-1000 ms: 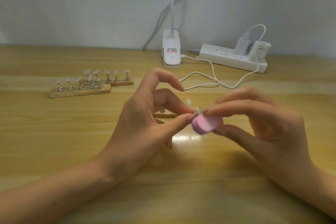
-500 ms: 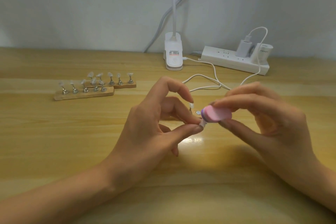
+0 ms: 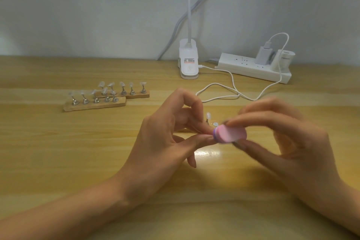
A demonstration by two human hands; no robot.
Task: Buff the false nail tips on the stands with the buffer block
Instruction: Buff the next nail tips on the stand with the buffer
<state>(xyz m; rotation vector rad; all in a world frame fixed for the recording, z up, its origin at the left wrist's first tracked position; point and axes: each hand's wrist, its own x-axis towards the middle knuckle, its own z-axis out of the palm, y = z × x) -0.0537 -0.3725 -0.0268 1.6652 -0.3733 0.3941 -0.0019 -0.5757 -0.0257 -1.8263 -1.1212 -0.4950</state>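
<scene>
A: How is the nail tip expected to handle?
B: Light, thin, easily snapped. It is best pinched at its base.
A: Where is it held?
B: Above mid-table, apparently pinched in the left hand (image 3: 165, 138) and hidden behind the buffer block (image 3: 230, 134) — which is gripped by the right hand (image 3: 292, 142), its fingers curled.
</scene>
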